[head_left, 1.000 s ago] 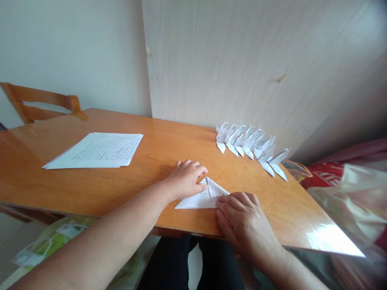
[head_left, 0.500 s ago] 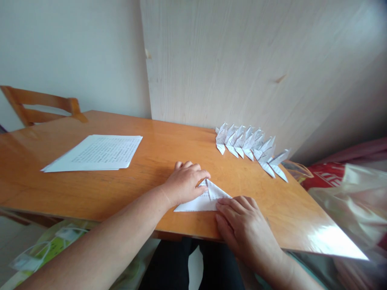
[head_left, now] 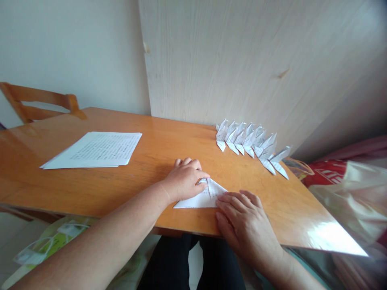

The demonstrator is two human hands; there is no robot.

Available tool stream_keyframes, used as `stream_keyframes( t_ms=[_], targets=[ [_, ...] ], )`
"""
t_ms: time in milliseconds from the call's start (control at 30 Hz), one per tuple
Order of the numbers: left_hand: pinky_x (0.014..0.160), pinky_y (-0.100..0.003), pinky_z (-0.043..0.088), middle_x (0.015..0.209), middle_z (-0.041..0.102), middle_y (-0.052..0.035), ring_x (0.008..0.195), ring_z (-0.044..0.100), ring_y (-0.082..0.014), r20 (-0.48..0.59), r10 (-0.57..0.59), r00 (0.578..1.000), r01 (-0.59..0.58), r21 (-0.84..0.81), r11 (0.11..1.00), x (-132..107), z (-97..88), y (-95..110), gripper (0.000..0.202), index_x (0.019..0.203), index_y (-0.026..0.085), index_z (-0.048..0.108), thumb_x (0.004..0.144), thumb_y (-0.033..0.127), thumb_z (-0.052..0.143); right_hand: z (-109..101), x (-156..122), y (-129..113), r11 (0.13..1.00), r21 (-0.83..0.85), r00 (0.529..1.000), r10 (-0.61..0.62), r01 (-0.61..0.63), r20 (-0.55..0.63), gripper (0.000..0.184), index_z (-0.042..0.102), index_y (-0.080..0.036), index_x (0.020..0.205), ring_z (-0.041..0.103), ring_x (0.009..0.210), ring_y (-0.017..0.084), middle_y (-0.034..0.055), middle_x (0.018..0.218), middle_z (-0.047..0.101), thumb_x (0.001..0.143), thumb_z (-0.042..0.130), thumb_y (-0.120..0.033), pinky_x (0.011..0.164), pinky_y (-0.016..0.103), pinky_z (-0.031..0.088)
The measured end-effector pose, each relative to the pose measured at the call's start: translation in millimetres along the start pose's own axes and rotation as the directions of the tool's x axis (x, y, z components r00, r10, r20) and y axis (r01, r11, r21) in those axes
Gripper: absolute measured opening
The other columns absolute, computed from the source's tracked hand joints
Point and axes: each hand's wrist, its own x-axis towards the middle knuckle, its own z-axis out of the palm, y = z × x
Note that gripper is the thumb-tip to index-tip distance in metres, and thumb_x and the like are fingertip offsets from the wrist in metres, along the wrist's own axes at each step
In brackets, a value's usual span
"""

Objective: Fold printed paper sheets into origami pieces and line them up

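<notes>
Mid-crease: left hand and right hand, grips spread flat, press paper triangle onto tabletop; next fold needs aligned edges.

A stack of printed sheets is laid on the left part of the wooden table. A row of folded paper pieces is lined up near a pale wood panel. A wooden chair is seen behind the table, and a clear plastic bag is seen beside its right edge.

Soft daylight, bright glare on the table's right corner; edges stretched, right side blurred
</notes>
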Motion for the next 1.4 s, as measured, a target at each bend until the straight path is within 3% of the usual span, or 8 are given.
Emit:
stream_keyframes(
  t_ms=[300,533,733,900,1033,1167,1267,1400],
  targets=[
    [0.087,-0.042,0.033,0.104,0.061,-0.0046,0.105,0.047,-0.0268,-0.028,0.003,1.000,-0.003,0.025,1.000,-0.4,1.2,3.9,0.028,0.109,0.036,0.073,0.085,0.039,0.059,-0.1,-0.5,-0.2,1.000,0.002,1.000,0.015,-0.015,0.010,0.021,0.069,-0.024,0.107,0.062,0.104,0.024,0.0047,0.110,0.072,0.091,0.057,-0.020,0.106,0.050,0.030],
    [0.089,-0.043,0.032,0.104,0.060,-0.0068,0.105,0.047,-0.0289,-0.039,-0.002,0.999,0.004,0.045,0.999,-2.1,-1.1,12.0,0.048,0.107,0.032,0.073,0.079,0.069,0.060,-0.3,0.2,-1.0,1.000,0.006,1.000,0.011,-0.011,0.012,0.021,0.068,-0.024,0.107,0.062,0.102,0.023,0.0042,0.110,0.072,0.091,0.056,-0.019,0.108,0.050,0.029],
    [0.089,-0.043,0.033,0.108,0.060,-0.0062,0.106,0.047,-0.0290,-0.059,-0.003,0.998,0.006,0.057,0.998,-2.4,2.2,13.3,0.048,0.103,0.031,0.072,0.076,0.069,0.064,-0.5,-0.3,-1.2,1.000,0.014,1.000,0.016,-0.016,0.014,0.022,0.068,-0.025,0.109,0.061,0.102,0.023,0.0034,0.109,0.072,0.091,0.056,-0.020,0.108,0.050,0.028],
    [0.091,-0.043,0.034,0.113,0.059,-0.0081,0.110,0.047,-0.0305,-0.067,-0.022,0.998,0.027,0.071,0.997,-1.9,4.9,13.0,0.058,0.113,0.028,0.065,0.074,0.070,0.065,-1.6,0.6,-1.1,1.000,0.018,0.999,0.018,-0.018,0.035,0.022,0.067,-0.025,0.110,0.061,0.100,0.023,0.0032,0.107,0.072,0.092,0.055,-0.021,0.108,0.050,0.028],
    [0.093,-0.045,0.034,0.118,0.058,-0.0099,0.113,0.047,-0.0320,-0.071,-0.066,0.995,0.072,0.085,0.994,-0.8,8.3,12.0,0.071,0.120,0.024,0.057,0.070,0.073,0.066,-5.2,4.9,-1.1,1.000,-0.002,0.997,0.018,-0.018,0.080,0.018,0.068,-0.024,0.102,0.061,0.094,0.024,0.0038,0.101,0.072,0.091,0.054,-0.021,0.103,0.051,0.030],
    [0.094,-0.046,0.034,0.120,0.058,-0.0104,0.115,0.047,-0.0328,-0.056,-0.092,0.994,0.095,0.067,0.993,0.0,11.1,9.9,0.072,0.118,0.024,0.055,0.070,0.078,0.061,-7.7,13.3,0.4,0.999,-0.012,0.990,0.042,-0.041,0.134,0.019,0.067,-0.022,0.089,0.060,0.083,0.024,0.0051,0.086,0.069,0.094,0.048,-0.023,0.086,0.044,0.039],
    [0.094,-0.046,0.035,0.119,0.058,-0.0106,0.115,0.047,-0.0328,-0.044,-0.100,0.994,0.102,0.046,0.994,0.1,11.1,9.1,0.070,0.116,0.024,0.054,0.073,0.079,0.057,-6.7,23.3,3.9,0.996,-0.012,0.984,0.088,-0.087,0.156,0.022,0.067,-0.020,0.095,0.061,0.081,0.022,0.0062,0.083,0.068,0.096,0.045,-0.021,0.076,0.036,0.041],
    [0.093,-0.044,0.037,0.120,0.057,-0.0100,0.115,0.047,-0.0324,-0.024,-0.104,0.994,0.105,0.045,0.993,-0.2,9.3,9.4,0.066,0.114,0.024,0.054,0.072,0.073,0.064,-5.5,43.4,9.1,0.988,-0.057,0.964,0.151,-0.142,0.220,0.027,0.066,-0.019,0.108,0.064,0.086,0.022,0.0077,0.090,0.069,0.095,0.043,-0.019,0.075,0.032,0.044]
  ],
)
